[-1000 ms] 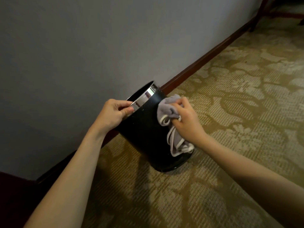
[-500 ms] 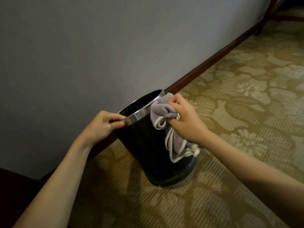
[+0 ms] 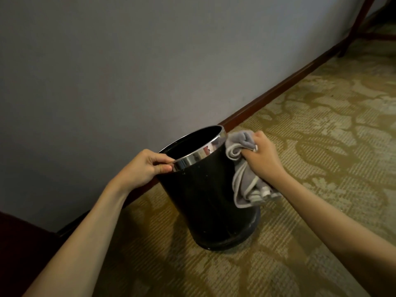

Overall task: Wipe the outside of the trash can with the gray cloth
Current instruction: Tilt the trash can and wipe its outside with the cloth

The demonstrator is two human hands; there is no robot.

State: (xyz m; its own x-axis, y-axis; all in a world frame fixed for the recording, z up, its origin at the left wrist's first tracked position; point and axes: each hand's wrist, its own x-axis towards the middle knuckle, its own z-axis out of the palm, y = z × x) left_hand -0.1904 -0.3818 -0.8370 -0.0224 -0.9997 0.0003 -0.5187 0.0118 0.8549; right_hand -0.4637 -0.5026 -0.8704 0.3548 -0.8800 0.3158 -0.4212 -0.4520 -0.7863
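On the patterned carpet [image 3: 321, 146] beside the grey wall [image 3: 107, 61], the black trash can [image 3: 205, 200] stood tilted, its mouth leaning toward the wall and the near edge of its base lifted a little. Over the previous second the right hand [image 3: 264, 157] had carried the gray cloth [image 3: 242, 179] up the can's right flank, from about mid-height to the level of the chrome rim band [image 3: 199, 155], while the can's mouth came more fully into view. I judged from this that one upward pass on the right side was ending, with the front and the wall-facing side not yet covered. That hand was closed around a bunched fold of the cloth, fingers curled, and the rest hung loose below the wrist against the can's side. The cloth's upper wad touched the can just below the rim. Across from it, the left hand [image 3: 145, 166] pinched the rim between thumb and fingers, steadying the tilt.
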